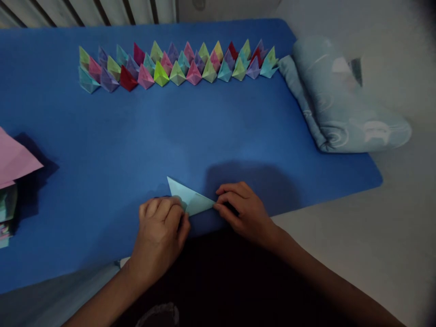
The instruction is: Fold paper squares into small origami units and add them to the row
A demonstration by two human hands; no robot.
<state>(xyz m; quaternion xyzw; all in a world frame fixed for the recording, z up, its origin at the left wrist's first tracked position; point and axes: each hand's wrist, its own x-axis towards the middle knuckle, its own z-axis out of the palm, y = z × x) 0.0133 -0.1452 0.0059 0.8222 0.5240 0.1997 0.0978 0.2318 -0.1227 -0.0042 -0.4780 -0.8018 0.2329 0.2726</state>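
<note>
A pale blue-green sheet of folded paper (191, 197) lies at the near edge of the blue table, with one point toward the far left and another toward the right. My left hand (162, 221) is closed over its left part, the fingers curled and hiding that end. At the right corner my right hand (240, 206) pinches the paper's tip between thumb and fingers. Several small folded paper pieces (177, 74) in green, pink, purple, red and blue stand in rows farther back.
The blue table (112, 131) has a rounded right corner. A rolled grey-blue cloth (344, 104) with white patterns lies over its right edge. Pink paper (17, 156) sits at the far left above other coloured papers (6, 213). Light slats (95, 12) stand behind the table.
</note>
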